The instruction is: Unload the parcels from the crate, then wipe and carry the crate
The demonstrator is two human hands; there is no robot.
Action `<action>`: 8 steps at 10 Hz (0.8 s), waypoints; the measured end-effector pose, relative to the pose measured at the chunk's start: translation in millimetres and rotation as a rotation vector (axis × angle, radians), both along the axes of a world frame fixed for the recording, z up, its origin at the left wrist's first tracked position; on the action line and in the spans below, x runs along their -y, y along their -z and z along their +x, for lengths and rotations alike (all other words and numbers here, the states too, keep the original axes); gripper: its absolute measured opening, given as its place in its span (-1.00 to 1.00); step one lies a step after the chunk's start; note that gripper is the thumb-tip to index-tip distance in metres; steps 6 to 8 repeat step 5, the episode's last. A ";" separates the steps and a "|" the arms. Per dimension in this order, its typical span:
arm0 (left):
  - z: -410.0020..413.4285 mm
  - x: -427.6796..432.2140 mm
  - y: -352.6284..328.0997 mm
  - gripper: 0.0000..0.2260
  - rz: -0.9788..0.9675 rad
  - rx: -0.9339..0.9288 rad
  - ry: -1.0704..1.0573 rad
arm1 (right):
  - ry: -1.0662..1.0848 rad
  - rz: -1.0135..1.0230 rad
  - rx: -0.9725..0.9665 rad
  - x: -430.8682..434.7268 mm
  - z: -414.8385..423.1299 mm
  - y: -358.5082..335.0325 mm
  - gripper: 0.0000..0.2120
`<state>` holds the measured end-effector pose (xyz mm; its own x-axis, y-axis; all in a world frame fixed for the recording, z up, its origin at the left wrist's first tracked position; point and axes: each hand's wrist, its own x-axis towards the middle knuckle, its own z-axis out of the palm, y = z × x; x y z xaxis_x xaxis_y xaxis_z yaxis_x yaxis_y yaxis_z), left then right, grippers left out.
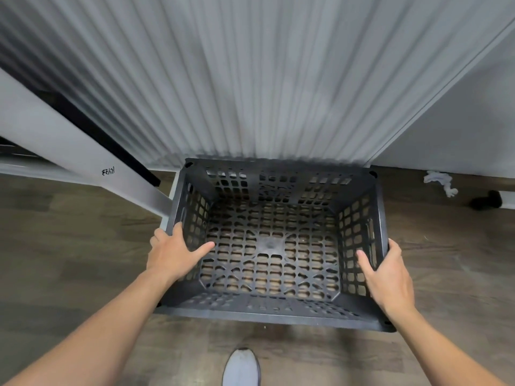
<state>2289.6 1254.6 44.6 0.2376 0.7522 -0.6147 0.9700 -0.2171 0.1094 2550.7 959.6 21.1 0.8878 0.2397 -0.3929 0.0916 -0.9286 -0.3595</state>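
Observation:
A dark grey lattice crate (274, 314) is in front of me over the wooden floor, with nothing inside it. My left hand (172, 252) grips its left rim, thumb inside the wall and fingers over the outer edge. My right hand (386, 274) grips the right rim the same way, thumb inside. No parcels are in view. Whether the crate rests on the floor or is lifted I cannot tell.
A white pleated curtain (250, 79) hangs right behind the crate. A white table leg with a black edge (92, 151) slants at the left. A crumpled white cloth (440, 183) and a dark object (486, 201) lie at the right wall. My shoe (242, 367) is below.

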 end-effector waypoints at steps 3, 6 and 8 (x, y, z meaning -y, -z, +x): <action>14.3 3.7 -13.4 -0.05 0.005 -0.038 0.028 | -0.082 -0.198 -0.026 -5.3 -0.8 -5.7 -0.21; 48.3 32.8 -84.7 -0.07 0.046 0.035 0.150 | -0.270 -0.263 0.053 -32.5 -11.9 -87.9 -0.18; 48.3 32.8 -84.7 -0.07 0.046 0.035 0.150 | -0.270 -0.263 0.053 -32.5 -11.9 -87.9 -0.18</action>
